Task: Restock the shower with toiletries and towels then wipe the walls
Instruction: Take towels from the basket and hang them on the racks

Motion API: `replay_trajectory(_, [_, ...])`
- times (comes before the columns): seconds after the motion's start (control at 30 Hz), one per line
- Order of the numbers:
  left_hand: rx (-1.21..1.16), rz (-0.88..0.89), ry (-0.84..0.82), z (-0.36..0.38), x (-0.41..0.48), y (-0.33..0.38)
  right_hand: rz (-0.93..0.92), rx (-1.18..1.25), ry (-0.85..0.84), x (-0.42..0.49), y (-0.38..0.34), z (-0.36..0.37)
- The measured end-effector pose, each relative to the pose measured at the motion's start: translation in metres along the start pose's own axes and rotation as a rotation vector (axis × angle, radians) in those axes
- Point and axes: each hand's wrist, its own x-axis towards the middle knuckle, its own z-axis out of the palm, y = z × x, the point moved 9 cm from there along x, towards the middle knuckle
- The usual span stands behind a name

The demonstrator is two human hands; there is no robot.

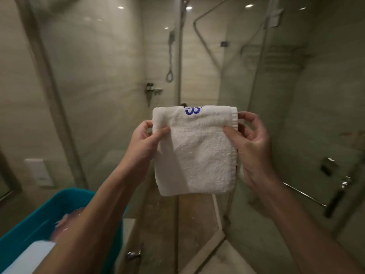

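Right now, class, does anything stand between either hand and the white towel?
Nothing visible does. The left hand and the right hand each pinch an upper side of the towel.

Held up in mid-air: a small white terry-cloth towel [194, 151], folded to a rough rectangle and hanging upright. Blue stitched lettering at the top fold, partly hidden. Ribbed hem band along the right edge. Pinched near its upper corners by left hand [145, 139] and right hand [250, 143]. Lower edge loose.
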Motion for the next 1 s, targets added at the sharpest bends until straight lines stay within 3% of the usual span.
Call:
replay_trajectory(0.3, [-0.142,0.038,-0.210,0.253,0.039,0.002,-0.155,-0.178,0.102,0.058,-0.077,-0.207])
replay_trajectory(0.57, [-0.235,0.075,-0.374,0.414,0.055,-0.002,-0.273,-0.391,0.146,0.098,-0.120,-0.337])
replay_trajectory(1.0, [-0.232,0.096,-0.790,0.671,0.078,-0.028,-0.321,-0.574,0.509,0.138,-0.163,-0.537])
